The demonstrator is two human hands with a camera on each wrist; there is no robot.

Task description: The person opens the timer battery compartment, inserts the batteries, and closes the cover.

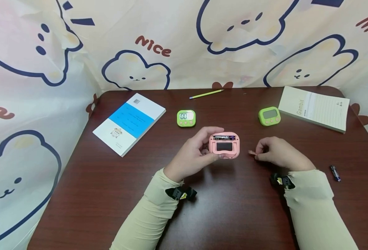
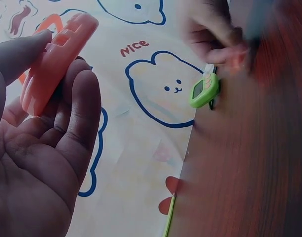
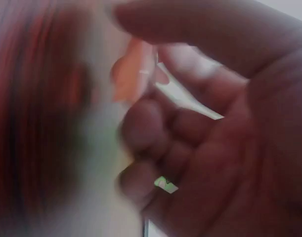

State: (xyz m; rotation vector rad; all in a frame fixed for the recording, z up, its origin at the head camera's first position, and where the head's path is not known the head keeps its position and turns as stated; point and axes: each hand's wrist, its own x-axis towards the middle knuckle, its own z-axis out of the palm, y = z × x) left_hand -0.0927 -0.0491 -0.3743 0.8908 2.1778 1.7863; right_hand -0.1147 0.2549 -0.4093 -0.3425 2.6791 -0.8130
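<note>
In the head view, my left hand [image 1: 194, 151] grips a pink digital timer [image 1: 224, 146] by its left side, with the back facing up. A dark battery [image 1: 224, 138] lies in the open slot along its upper edge, above a dark rectangular panel. The left wrist view shows the timer [image 2: 57, 64] edge-on between thumb and fingers. My right hand [image 1: 279, 152] pinches a small pink piece [image 1: 251, 152], which looks like a battery cover, just right of the timer and apart from it. That piece [image 3: 133, 74] is blurred in the right wrist view.
A loose battery [image 1: 335, 173] lies right of my right wrist. Behind the hands are two green timers, one left [image 1: 186, 118] and one right [image 1: 269, 116]. A blue-and-white book [image 1: 129, 124], a pencil [image 1: 206, 94] and a notepad [image 1: 314, 108] lie toward the table's back.
</note>
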